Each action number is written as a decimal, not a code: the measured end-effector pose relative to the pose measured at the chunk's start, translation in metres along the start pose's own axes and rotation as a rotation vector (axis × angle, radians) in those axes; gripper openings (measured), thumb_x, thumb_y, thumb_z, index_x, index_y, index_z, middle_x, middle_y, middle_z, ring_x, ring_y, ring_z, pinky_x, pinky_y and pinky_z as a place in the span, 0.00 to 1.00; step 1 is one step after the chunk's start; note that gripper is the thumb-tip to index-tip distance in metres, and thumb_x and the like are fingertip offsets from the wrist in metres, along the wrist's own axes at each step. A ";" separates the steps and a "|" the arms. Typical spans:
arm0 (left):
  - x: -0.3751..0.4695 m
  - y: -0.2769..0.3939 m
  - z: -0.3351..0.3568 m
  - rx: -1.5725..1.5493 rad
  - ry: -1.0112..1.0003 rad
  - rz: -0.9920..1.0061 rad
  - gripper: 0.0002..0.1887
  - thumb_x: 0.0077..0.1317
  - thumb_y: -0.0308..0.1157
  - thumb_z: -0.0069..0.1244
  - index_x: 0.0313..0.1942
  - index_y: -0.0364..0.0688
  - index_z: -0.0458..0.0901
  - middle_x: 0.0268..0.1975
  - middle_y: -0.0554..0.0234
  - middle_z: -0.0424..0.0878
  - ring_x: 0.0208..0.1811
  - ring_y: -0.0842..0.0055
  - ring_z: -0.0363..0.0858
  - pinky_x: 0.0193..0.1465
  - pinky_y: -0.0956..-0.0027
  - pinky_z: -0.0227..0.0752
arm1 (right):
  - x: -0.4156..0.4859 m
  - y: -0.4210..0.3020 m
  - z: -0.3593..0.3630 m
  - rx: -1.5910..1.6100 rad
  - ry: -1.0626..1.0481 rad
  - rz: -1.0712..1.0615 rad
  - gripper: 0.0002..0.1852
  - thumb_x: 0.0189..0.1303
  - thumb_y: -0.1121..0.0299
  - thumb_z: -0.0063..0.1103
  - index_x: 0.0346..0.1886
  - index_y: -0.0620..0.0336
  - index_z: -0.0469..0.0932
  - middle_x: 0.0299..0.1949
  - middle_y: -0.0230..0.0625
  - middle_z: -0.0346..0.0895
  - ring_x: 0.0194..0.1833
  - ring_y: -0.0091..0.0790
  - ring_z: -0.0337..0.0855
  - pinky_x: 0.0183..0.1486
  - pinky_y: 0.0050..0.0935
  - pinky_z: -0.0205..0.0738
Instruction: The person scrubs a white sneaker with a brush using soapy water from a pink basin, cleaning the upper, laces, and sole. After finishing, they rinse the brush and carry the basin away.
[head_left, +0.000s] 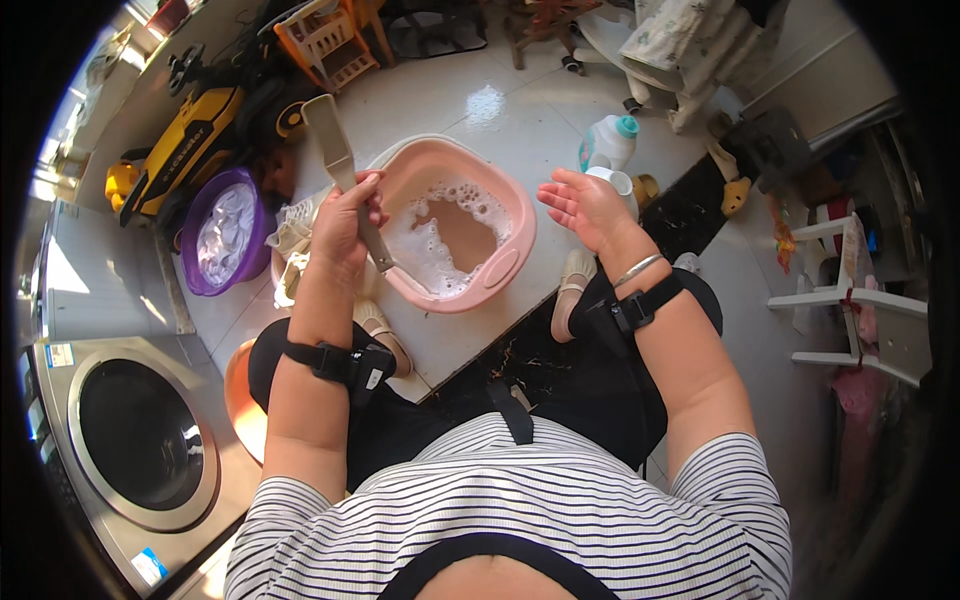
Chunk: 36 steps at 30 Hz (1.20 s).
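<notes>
On the tiled floor between my feet stands a pink plastic basin (523, 225) with brownish, sudsy water. My left hand (349, 217) grips a long grey-beige tool (330, 135), possibly a brush seen from its side; its broad end points up and away, its other end lies by the basin's left rim. My right hand (589, 206) is raised to the right of the basin, fingers apart, holding nothing. Just beyond it are a white bottle with a teal cap (611, 140) and a white container (615, 182). Light-coloured shoes with laces (295, 232) lie left of the basin, partly behind my left hand.
A purple tub (264, 251) of white cloth stands at the left, near a yellow toy excavator (199, 131). A front-loading washing machine (206, 480) is at the lower left. A white stool (832, 300) stands at the right, a wheeled chair (637, 64) at the upper right.
</notes>
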<state>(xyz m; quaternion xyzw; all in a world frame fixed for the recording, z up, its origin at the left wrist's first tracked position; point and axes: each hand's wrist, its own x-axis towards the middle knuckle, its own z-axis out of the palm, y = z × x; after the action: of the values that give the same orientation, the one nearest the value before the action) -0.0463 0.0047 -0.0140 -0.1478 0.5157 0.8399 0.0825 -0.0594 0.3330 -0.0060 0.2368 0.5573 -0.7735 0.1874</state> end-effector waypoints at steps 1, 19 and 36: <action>0.000 0.001 0.001 0.009 0.021 -0.002 0.07 0.68 0.31 0.56 0.43 0.41 0.82 0.25 0.74 0.75 0.21 0.85 0.70 0.31 0.75 0.71 | 0.000 0.004 -0.004 0.004 0.020 0.026 0.18 0.69 0.62 0.56 0.54 0.64 0.69 0.45 0.40 0.77 0.45 0.32 0.81 0.46 0.31 0.74; -0.030 -0.013 0.010 -0.117 -0.077 -0.087 0.10 0.71 0.30 0.49 0.50 0.39 0.78 0.30 0.65 0.78 0.29 0.78 0.77 0.34 0.74 0.75 | -0.053 0.068 0.056 -0.313 -0.389 0.092 0.15 0.70 0.58 0.58 0.52 0.56 0.79 0.45 0.30 0.82 0.45 0.23 0.81 0.45 0.22 0.73; -0.126 -0.038 0.044 0.041 -0.229 -0.006 0.15 0.71 0.34 0.49 0.53 0.38 0.74 0.42 0.65 0.78 0.44 0.80 0.76 0.47 0.74 0.72 | -0.107 0.070 0.102 -0.413 -0.665 -0.179 0.11 0.72 0.67 0.55 0.52 0.60 0.78 0.41 0.28 0.81 0.40 0.19 0.80 0.42 0.17 0.74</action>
<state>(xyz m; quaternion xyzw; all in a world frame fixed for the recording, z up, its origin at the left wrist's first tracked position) 0.0762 0.0629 0.0141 -0.0504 0.5197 0.8402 0.1463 0.0507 0.2177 0.0285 -0.1185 0.6284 -0.6929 0.3331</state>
